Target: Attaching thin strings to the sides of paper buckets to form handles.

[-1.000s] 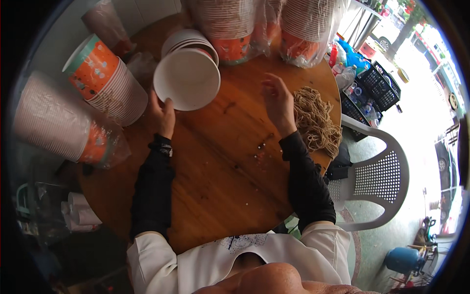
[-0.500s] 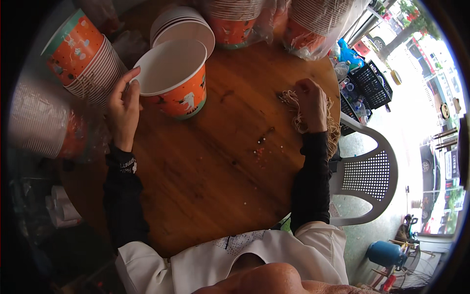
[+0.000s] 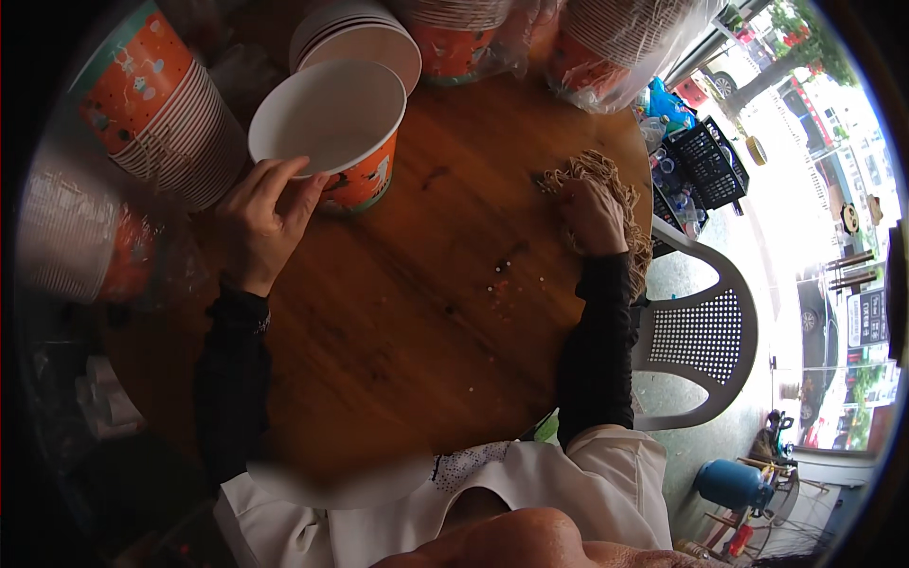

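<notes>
A white-lined orange paper bucket (image 3: pixel 365 180) with a green base stands at the table's far left. My left hand (image 3: pixel 258 222) is at its near side, thumb and fingers apart, fingertips overlapping the near rim; whether they touch it I cannot tell. To the right, my right hand (image 3: pixel 597 218) is closed in a tangled heap of thin tan strands (image 3: pixel 606 168), like string or rubber bands. Its fingertips are hidden among the strands. Behind the upright bucket, several nested buckets (image 3: pixel 379 47) show their white openings.
Stacks of orange buckets (image 3: pixel 142 85) line the left; bagged stacks (image 3: pixel 606 57) stand at the back. Small bits (image 3: pixel 502 289) dot the wooden table (image 3: pixel 417 360). A grey plastic chair (image 3: pixel 696 336) and black crates (image 3: pixel 710 161) are at right. A blurred pale curved shape (image 3: pixel 350 488) is at the near edge.
My left hand has shifted right along the bucket's near side, its fingers now lower on the rim. My right hand has sunk into the tan strands. A blurred pale shape has appeared near my lap.
</notes>
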Demonstrator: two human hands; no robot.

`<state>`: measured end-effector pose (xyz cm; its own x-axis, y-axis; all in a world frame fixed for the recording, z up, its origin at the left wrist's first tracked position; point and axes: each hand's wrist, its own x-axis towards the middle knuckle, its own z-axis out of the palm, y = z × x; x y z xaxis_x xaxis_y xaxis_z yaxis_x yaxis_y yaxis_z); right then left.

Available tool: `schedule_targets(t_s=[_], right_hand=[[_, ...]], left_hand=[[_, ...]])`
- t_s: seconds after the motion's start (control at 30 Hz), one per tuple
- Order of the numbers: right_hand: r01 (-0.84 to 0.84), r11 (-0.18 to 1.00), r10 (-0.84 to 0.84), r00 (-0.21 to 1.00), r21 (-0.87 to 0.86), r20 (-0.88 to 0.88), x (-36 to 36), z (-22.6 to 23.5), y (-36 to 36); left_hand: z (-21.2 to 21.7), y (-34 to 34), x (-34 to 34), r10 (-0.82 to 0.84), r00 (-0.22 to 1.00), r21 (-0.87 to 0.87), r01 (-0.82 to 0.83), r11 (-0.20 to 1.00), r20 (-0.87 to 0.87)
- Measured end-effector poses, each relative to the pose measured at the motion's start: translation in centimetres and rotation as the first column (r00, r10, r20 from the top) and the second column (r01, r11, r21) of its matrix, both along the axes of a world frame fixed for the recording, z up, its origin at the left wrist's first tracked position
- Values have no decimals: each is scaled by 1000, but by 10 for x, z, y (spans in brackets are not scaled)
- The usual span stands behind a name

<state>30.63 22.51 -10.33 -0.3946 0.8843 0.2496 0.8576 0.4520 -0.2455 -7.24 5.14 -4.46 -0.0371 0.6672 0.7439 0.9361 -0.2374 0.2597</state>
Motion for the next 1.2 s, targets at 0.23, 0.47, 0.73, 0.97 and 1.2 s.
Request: schedule_targets(t_s=[0.23, 0.47, 0.73, 0.97, 1.2], right_hand=[[9, 995, 2, 993, 96, -118, -32, 20, -14], [-530, 812, 53, 484, -244, -874, -89, 42, -61], [-612, 687, 51, 579, -392, -814, -96, 43, -69], [-601, 664, 37, 620, -444, -784, -101, 41, -71], [-552, 700, 54, 673, -453, -737, -100, 36, -68]], left_hand=[[11, -9, 30, -51, 996, 201, 65, 977, -76], [-19, 1, 96, -293, 641, -109, 510, 853, 709], [-42, 32, 107, -209, 559, -201, 583, 787, 802], [-56, 45, 113, -377, 685, -69, 528, 846, 624], [-67, 43, 113, -341, 727, -71, 471, 879, 596]])
